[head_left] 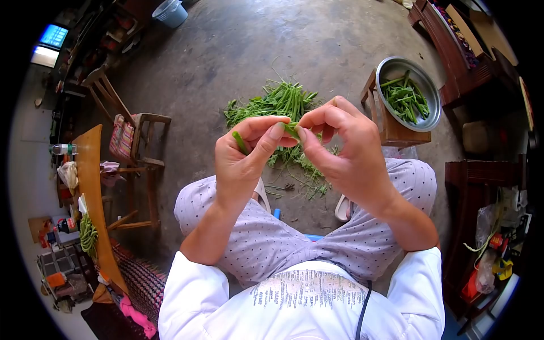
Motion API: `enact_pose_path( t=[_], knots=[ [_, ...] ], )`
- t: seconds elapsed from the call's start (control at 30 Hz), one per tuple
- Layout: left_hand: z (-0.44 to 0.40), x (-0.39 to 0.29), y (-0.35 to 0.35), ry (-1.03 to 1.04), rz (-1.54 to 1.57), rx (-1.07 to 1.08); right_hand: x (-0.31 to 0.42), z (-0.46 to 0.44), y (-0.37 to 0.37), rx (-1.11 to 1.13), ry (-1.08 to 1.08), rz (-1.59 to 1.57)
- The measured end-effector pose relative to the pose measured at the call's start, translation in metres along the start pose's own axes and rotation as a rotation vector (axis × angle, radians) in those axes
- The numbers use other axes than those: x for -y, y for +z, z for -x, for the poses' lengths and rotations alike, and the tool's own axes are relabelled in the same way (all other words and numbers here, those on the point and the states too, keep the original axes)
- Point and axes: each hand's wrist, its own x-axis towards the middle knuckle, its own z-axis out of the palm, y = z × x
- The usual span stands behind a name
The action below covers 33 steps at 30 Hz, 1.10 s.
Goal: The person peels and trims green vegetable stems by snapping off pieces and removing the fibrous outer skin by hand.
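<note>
My left hand (241,161) is closed around a green vegetable stem (239,143), whose cut end sticks out near the palm. At the fingertips, my right hand (354,150) pinches a green part (291,130) that my left thumb and fingers also grip; whether both parts are one stem is hidden by the fingers. Just beyond the hands, a loose heap of leafy green stalks (283,99) lies on the floor. To the right, a metal basin (437,96) contains short green stem pieces (405,99).
The basin rests on a wooden stool (391,133). A wooden chair (147,118) and a table edge (93,187) stand at left, with a bundle of long green beans (88,233) on the table. A bucket (170,13) is at the far left; dark wooden furniture (470,85) lines the right.
</note>
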Motion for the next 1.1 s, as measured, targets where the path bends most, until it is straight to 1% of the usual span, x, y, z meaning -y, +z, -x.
enact_pose_path(
  t=[0.23, 0.27, 0.33, 0.4, 0.57, 0.63, 0.7, 0.87, 0.97, 1.1],
  knots=[
    [-0.001, 0.0, 0.001, -0.022, 0.04, 0.004, -0.002, -0.002, 0.0, -0.005, -0.009, 0.027],
    [-0.001, 0.0, 0.002, -0.03, 0.047, 0.003, -0.003, -0.002, 0.001, -0.018, -0.038, 0.044],
    [-0.002, 0.004, 0.004, 0.015, -0.01, -0.05, -0.005, -0.001, 0.001, -0.028, -0.066, 0.06],
    [-0.002, 0.005, 0.002, 0.017, -0.005, -0.038, -0.008, -0.001, 0.001, -0.036, -0.142, 0.124],
    [-0.001, 0.004, 0.005, 0.071, -0.021, -0.027, -0.01, -0.001, 0.004, -0.041, -0.183, 0.161],
    [0.0, 0.003, 0.006, 0.087, -0.116, -0.05, -0.01, -0.001, 0.004, -0.044, -0.2, 0.186],
    [0.0, 0.004, 0.006, 0.085, -0.128, -0.052, -0.009, -0.001, 0.005, -0.035, -0.212, 0.196],
    [0.001, 0.003, 0.007, 0.076, -0.17, -0.058, -0.009, -0.001, 0.006, -0.036, -0.198, 0.223],
    [0.0, 0.002, 0.006, 0.084, -0.131, -0.058, -0.011, -0.002, 0.007, -0.033, -0.171, 0.193],
    [-0.001, 0.006, 0.002, 0.013, -0.032, -0.062, -0.011, -0.003, 0.006, 0.006, -0.101, 0.104]
  ],
)
